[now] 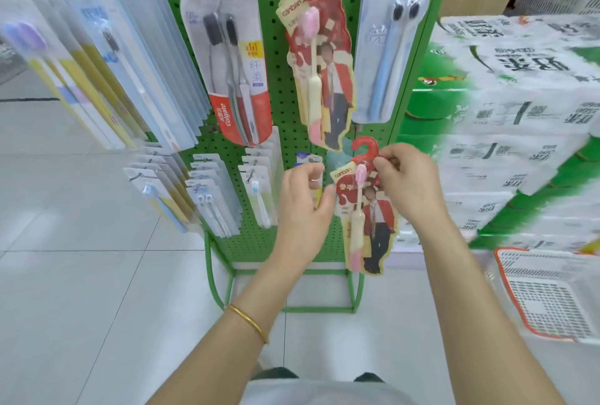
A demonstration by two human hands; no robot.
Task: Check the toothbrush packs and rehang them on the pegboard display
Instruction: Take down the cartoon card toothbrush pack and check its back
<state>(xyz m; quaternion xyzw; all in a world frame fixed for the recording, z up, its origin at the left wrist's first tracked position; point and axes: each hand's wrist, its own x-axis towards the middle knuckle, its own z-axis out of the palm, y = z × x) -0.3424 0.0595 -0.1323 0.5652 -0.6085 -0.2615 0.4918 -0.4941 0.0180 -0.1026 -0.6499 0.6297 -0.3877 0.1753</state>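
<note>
Red hooked cardboard pack (373, 219), right hand (412, 183)

Green perforated pegboard (282, 105); red-and-cream toothbrush pack (376, 216); gold bangle (250, 321).

bare pegboard (281, 102) strip opens between the colgate pack (240, 79) and red packs (328, 73); stacked cartons (519, 112) crowd the right side.
</note>
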